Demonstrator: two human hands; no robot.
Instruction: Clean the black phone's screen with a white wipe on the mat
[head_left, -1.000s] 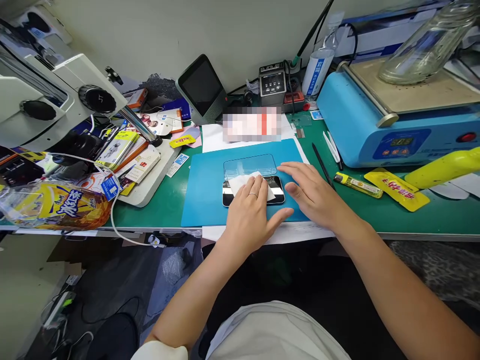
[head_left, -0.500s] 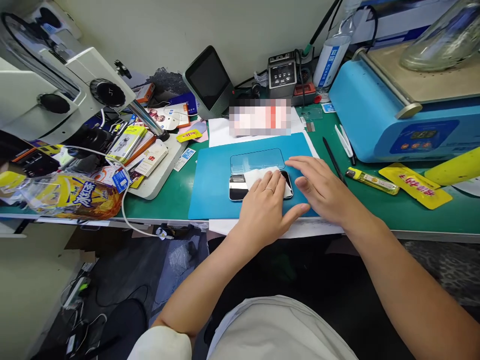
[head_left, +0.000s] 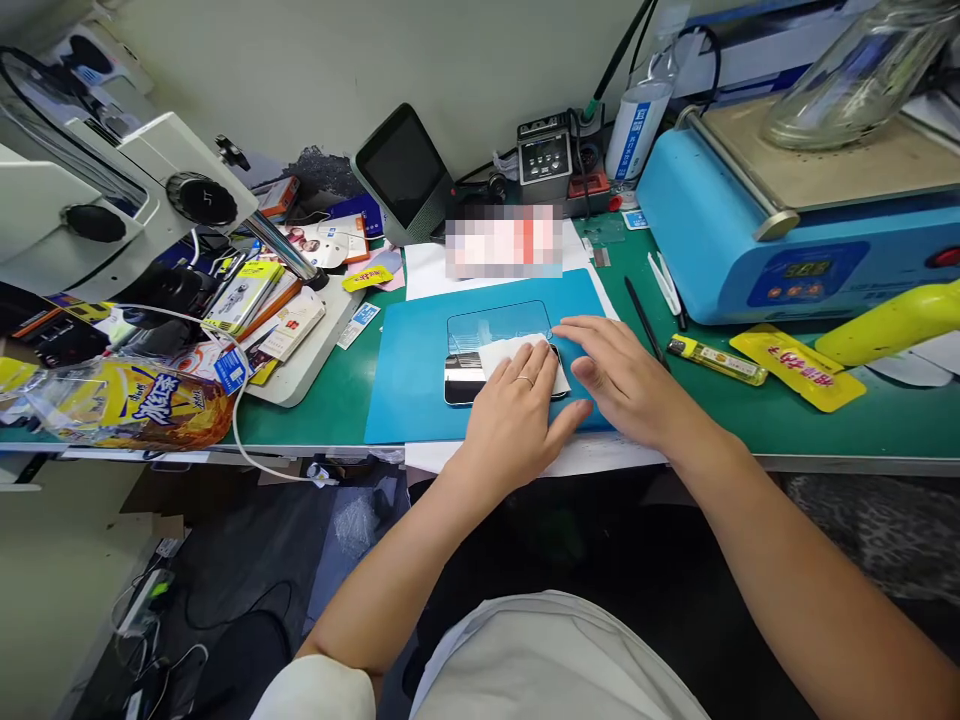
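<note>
My left hand point(head_left: 511, 405) lies flat with fingers outstretched on a white wipe point(head_left: 496, 354), pressing it against a smartphone point(head_left: 460, 379). The phone lies crosswise on a blue mat point(head_left: 401, 375), its dark glossy face partly hidden by the wipe and hand. Just beyond it rests a clear glass screen protector point(head_left: 480, 322), flat on the mat. My right hand point(head_left: 619, 385) is at the phone's right end, fingers stretched out and thumb apart, holding nothing. Whether its fingertips touch the phone or protector I cannot tell.
On the right stand a blue heating machine point(head_left: 697, 230), tweezers point(head_left: 664, 287), a black pen point(head_left: 645, 318), and a yellow tube point(head_left: 718, 360). A microscope point(head_left: 127, 190), a drink bottle point(head_left: 142, 400) and a white cable crowd the left. Behind the mat leans a grey display point(head_left: 401, 165).
The whole view has shifted slightly, so things appear a little further left. Both hands keep nearly the same pose over the phone and wipe.
</note>
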